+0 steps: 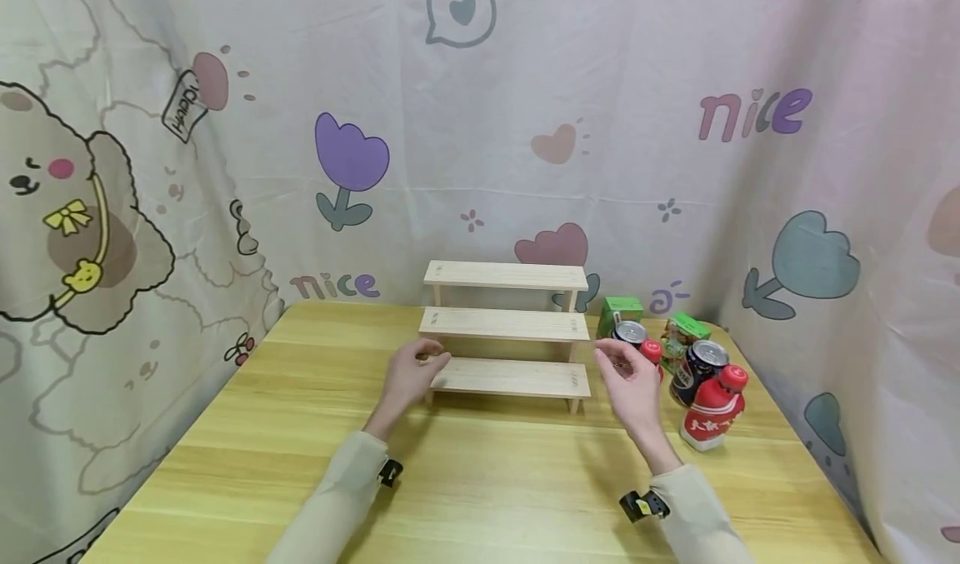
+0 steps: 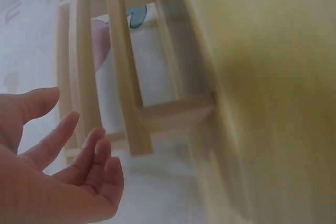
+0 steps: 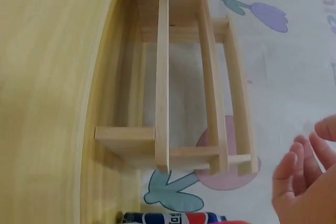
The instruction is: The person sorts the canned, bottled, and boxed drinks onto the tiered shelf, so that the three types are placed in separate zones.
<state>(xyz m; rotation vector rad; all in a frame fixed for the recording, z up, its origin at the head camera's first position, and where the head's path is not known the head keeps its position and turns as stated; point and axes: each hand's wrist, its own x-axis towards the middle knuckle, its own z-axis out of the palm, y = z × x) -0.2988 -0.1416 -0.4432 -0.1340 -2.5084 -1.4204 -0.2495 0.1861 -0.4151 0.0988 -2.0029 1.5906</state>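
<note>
A three-tier wooden display stand (image 1: pixel 504 323) stands on the table, its three shelves bare. Beside its left end is my left hand (image 1: pixel 412 372), fingers loosely bent and holding nothing. In the left wrist view this hand (image 2: pixel 63 166) is close to the shelf ends; whether it touches them I cannot tell. My right hand (image 1: pixel 630 385) hovers off the stand's right end, likewise with nothing in it. The right wrist view shows its relaxed fingers (image 3: pixel 295 174) apart from the stand (image 3: pixel 163 77). Behind the right hand, a red-capped bottle (image 1: pixel 652 351) is partly hidden.
At the table's right stand a red-and-white bottle (image 1: pixel 714 410), a dark can (image 1: pixel 697 372), another dark can (image 1: pixel 630 331), a green box (image 1: pixel 618 307) and a second green box (image 1: pixel 684 331). A printed curtain (image 1: pixel 480 114) hangs behind the wooden table (image 1: pixel 480 481) and along both sides.
</note>
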